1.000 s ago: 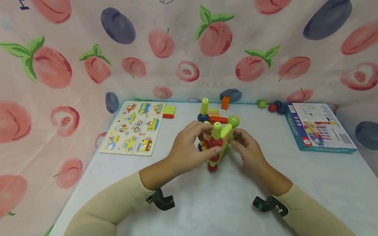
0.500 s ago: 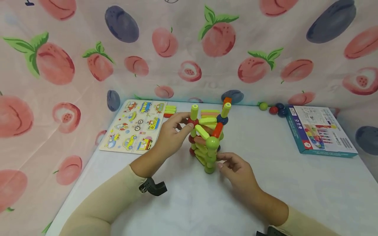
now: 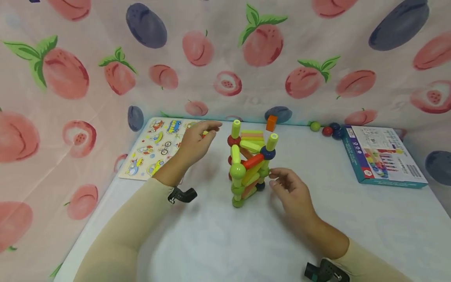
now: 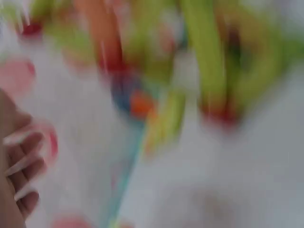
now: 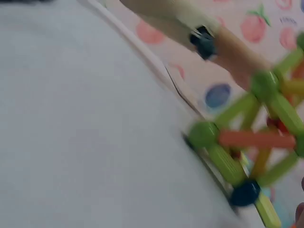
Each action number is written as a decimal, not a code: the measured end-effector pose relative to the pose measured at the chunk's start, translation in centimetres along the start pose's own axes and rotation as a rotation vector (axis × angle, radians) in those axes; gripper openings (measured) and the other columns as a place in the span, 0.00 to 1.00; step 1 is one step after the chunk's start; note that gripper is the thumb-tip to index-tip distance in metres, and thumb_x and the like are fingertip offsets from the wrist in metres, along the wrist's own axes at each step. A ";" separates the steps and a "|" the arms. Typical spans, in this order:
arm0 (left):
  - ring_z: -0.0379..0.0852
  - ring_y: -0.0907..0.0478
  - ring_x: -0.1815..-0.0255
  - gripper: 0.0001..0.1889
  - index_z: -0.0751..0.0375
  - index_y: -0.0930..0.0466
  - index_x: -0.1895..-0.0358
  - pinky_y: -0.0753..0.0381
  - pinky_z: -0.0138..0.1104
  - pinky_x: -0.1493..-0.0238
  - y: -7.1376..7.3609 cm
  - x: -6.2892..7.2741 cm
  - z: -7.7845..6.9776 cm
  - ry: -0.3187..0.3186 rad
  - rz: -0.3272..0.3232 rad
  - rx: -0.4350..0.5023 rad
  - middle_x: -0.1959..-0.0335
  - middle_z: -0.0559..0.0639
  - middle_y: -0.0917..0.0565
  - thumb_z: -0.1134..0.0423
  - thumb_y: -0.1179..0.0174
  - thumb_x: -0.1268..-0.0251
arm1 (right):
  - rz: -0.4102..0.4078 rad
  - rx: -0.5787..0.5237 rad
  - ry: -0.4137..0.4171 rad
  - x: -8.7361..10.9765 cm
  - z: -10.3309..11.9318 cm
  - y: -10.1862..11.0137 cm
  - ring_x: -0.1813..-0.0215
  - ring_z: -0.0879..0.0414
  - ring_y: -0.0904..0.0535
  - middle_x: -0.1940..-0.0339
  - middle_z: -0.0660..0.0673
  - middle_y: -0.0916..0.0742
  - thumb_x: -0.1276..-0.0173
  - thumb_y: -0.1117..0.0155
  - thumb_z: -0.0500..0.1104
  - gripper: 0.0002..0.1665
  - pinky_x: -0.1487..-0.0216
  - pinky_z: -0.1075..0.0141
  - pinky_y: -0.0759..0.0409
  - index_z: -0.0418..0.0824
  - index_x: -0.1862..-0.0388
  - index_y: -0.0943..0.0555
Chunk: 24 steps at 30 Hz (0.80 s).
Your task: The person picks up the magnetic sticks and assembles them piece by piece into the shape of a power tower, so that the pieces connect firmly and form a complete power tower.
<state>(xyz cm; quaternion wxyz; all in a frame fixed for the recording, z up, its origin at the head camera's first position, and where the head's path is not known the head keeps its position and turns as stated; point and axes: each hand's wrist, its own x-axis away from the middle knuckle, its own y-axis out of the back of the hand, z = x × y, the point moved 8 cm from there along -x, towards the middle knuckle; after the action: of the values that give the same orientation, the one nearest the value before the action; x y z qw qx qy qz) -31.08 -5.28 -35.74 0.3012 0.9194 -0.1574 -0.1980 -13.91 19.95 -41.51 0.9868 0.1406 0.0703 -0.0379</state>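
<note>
While the stick-and-ball tower (image 3: 253, 161) stands mid-scene on the desk (image 3: 218, 243), the left hand (image 3: 196, 143) hangs apart, fingers extended; the right hand (image 3: 293, 194), loosely curved, is just right of the tower, contact unclear. Turning is best guided low and gently.

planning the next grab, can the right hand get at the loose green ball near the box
Probably yes: in the head view only bare tabletop shows between the right hand and the loose green ball, and the built tower stands left of that path. That hand may need to stretch forward.
</note>
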 end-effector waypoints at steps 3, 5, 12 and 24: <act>0.56 0.24 0.31 0.19 0.52 0.16 0.31 0.28 0.54 0.31 0.1 -2.0 4.1 0.044 0.047 -0.482 0.35 0.53 0.16 0.58 0.42 0.20 | -0.009 0.073 0.009 -1.9 -0.5 1.6 0.45 0.53 0.22 0.37 0.40 0.15 0.17 0.38 0.41 0.21 0.46 0.69 0.24 0.41 0.29 0.22; 0.58 0.26 0.30 0.20 0.51 0.17 0.30 0.29 0.56 0.32 -0.6 -2.9 6.7 0.074 0.130 -0.682 0.34 0.54 0.17 0.58 0.40 0.20 | 0.029 0.109 0.006 -2.8 -0.8 1.8 0.41 0.52 0.23 0.34 0.42 0.17 0.17 0.39 0.44 0.24 0.42 0.67 0.25 0.43 0.26 0.23; 0.60 0.24 0.46 0.12 0.58 0.17 0.42 0.27 0.52 0.44 -2.2 -2.9 9.8 0.076 0.241 -0.919 0.50 0.57 0.16 0.65 0.45 0.20 | 0.072 0.102 -0.011 -3.4 -1.1 1.0 0.41 0.51 0.22 0.37 0.46 0.15 0.18 0.37 0.42 0.21 0.41 0.60 0.23 0.41 0.30 0.20; 0.53 0.20 0.45 0.15 0.63 0.21 0.34 0.21 0.43 0.37 1.0 2.8 -5.6 -0.084 -0.026 0.701 0.46 0.53 0.15 0.68 0.43 0.17 | 0.083 0.100 -0.004 -3.2 -0.6 0.3 0.44 0.52 0.21 0.41 0.44 0.13 0.21 0.33 0.40 0.20 0.43 0.66 0.21 0.39 0.33 0.19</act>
<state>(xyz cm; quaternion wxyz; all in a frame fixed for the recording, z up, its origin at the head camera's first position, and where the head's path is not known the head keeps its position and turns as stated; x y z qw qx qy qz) -26.28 -4.47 -31.72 -0.0422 0.9600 -0.2161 -0.1733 -17.11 20.53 -41.49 0.9795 0.1924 0.0603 -0.0009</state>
